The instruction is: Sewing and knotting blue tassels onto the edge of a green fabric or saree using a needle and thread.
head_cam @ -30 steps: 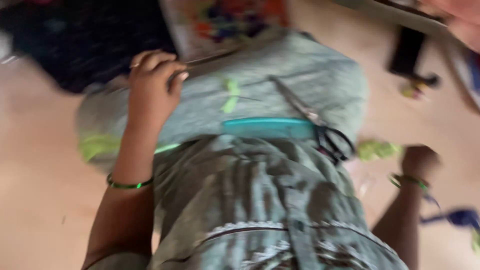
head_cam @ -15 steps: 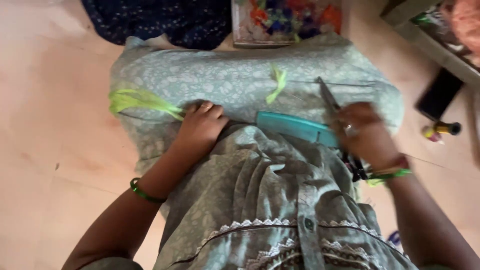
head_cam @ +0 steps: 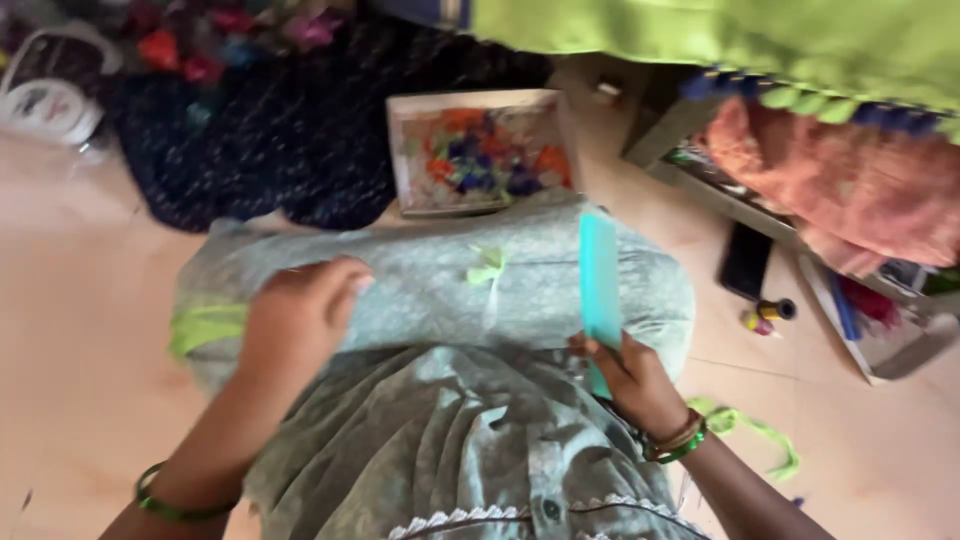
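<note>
A pale grey-green printed cloth lies spread on the floor, with bright green scraps pinned or lying on it. My left hand rests flat on the cloth at its left side. My right hand grips the lower end of a teal flat ruler, which stands lengthwise over the cloth's right part. Both wrists wear green bangles. A similar grey-green garment with a buttoned front covers my lap in the foreground.
A dark blue dotted fabric lies behind the cloth, beside a box of colourful scraps. A black phone and thread spools lie right, near a low shelf with orange cloth. A green strip lies on the floor.
My right hand has picked up the teal ruler and turned it from lying crosswise to pointing away from me. My left hand moved up and left on the cloth. The view shifted upward.
</note>
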